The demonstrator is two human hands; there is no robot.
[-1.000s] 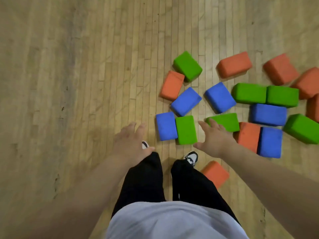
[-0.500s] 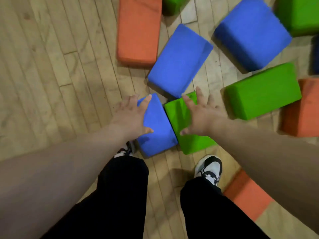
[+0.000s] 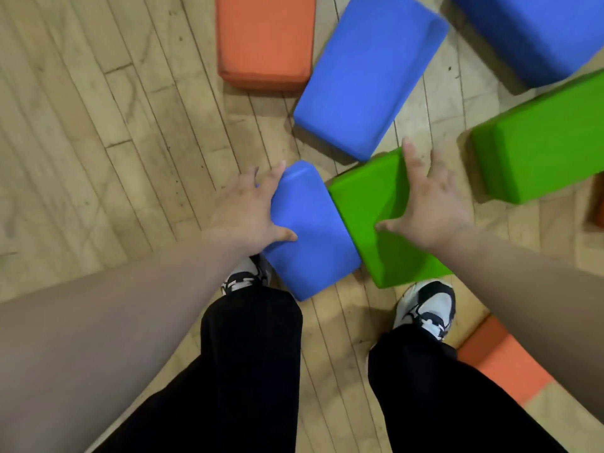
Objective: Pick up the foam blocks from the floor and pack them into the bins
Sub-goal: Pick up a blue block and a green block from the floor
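A floor of pale wooden strips (image 3: 114,142) is seen under everything; its boards are worn and marked with small dark spots. Nothing more of the room is shown than this floor.

The left hand (image 3: 245,214) is laid on the left edge of the near blue block (image 3: 313,237). Its thumb is pressed on the top face and its fingers are stretched along the left side, so the block is gripped between them. The right hand (image 3: 431,207) is set in the same manner on the right edge of the near green block (image 3: 369,223): the thumb is placed on the top face, and the spread fingers are bent over the right side. The two blocks are held side by side between the hands, touching along their long sides.

Just beyond the right fingertips a second blue block (image 3: 369,73) is found. Beyond the left hand, well apart, an orange block (image 3: 264,40) is lying. To the right of the right hand a far green block (image 3: 542,142) is seen, and beyond it a third blue block (image 3: 536,31), cut by the picture edge. Behind the right wrist, beside the right shoe (image 3: 428,308), another orange block (image 3: 500,364) is partly hidden by the forearm. The left shoe (image 3: 243,277) is partly covered by the near blue block.
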